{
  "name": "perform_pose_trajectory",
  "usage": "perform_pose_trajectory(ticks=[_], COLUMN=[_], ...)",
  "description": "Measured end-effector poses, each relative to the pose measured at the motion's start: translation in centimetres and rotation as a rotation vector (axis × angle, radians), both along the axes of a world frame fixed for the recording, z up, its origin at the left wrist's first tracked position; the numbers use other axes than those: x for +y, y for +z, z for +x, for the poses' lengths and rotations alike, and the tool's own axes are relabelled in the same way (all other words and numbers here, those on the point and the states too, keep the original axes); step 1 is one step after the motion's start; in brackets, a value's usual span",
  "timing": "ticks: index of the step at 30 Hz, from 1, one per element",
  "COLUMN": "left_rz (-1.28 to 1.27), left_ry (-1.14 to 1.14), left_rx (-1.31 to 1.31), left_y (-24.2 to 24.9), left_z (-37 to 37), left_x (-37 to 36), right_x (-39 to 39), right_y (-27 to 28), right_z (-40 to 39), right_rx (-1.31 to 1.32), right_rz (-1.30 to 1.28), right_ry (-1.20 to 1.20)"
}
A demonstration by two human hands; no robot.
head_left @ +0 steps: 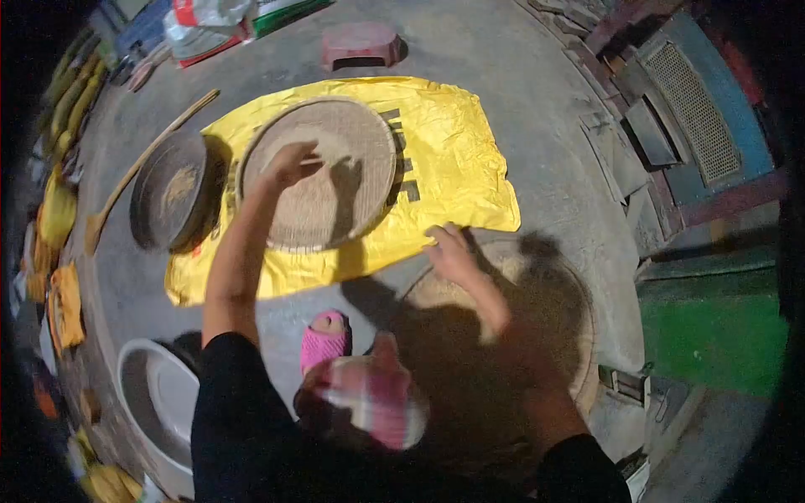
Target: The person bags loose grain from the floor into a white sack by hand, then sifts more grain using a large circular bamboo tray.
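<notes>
My left hand (295,163) hovers over a round woven winnowing tray (314,220), fingers spread and partly bent, casting a shadow on it. A thin layer of pale grain-like material (312,138) lies in that tray, which rests on a yellow printed plastic sack (457,142) spread on the floor. Over the sack's near edge is my right hand (453,254), its fingers apart and slightly bent. Beneath my right forearm sits a second, larger round tray (579,331), mostly in shadow, holding a brownish layer.
A dark pan (147,201) with some pale material stands left of the sack, beside a wooden-handled tool (142,159). Nearer me is a grey metal basin (134,377). A red stool (360,44) is at the back; a pink slipper (323,345) is on my foot.
</notes>
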State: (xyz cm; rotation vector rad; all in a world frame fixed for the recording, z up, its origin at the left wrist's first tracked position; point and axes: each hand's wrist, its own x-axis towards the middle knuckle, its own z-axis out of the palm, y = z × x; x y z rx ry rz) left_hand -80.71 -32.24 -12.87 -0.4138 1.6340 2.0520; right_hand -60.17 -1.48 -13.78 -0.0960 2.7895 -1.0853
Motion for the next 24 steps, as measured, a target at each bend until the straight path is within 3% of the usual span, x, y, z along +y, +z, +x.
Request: perform_pose_trajectory(ticks=[3,5,8,9,10,11,12,15,17,19,21,23,24], left_rz=[0.077,0.338,0.51,0.64,0.887,0.792,0.679,0.501,0.87,0.891,0.959,1.209,1.213], left_ry=[0.044,0.053,-0.072,0.035,-0.165,0.05,0.258,0.467,0.514,0.425,0.328,0.312,0.302], left_rx=[-0.049,-0.047,0.213,0.118,0.177,0.099,0.028,-0.016,-0.154,-0.021,-0.022,-0.047,-0.053], left_y=[-1.2,-2.9,-5.0,-6.1,-10.0,-9.1,-8.1,-8.2,-11.6,-13.8,-12.9,-10.6,-10.7], left_z=[-10.6,-17.1,-24.4,-26.4,-29.6,-30.0,-30.4,-32.6,-36.1,-38.4,-37.7,-36.6,-37.0], left_x=[6.9,10.3,12.7,13.1,11.7,12.5,13.4,13.6,12.6,11.8,11.7,11.9,12.3], right_x=[-3.8,-4.1,-4.0,-4.2,-4.5,-5.0,-5.0,-5.1,-4.9,-5.2,-5.4,-5.3,-5.4], right_y=[-4.9,-6.5,-9.9,-10.5,-11.0,-11.2,-10.9,-9.8,-9.4,-9.2,-9.1,-8.4,-8.0], right_z=[-6.0,-8.1,-9.0,-8.8,-8.7,-8.6,-9.0,-9.8,-9.5,-9.0,-9.2,-9.6,-9.8], right_rx=[-0.145,-0.329,-0.376,-0.385,-0.394,-0.328,-0.34,-0.487,-0.429,-0.341,-0.273,-0.459,-0.458], right_rz=[-0.022,-0.082,-0.037,-0.017,0.002,0.224,0.24,0.263,0.227,0.284,0.347,0.092,0.094], right_ry=[-0.137,-0.23,-0.264,-0.285,-0.306,-0.227,-0.246,-0.261,-0.167,-0.086,-0.054,-0.227,-0.238])
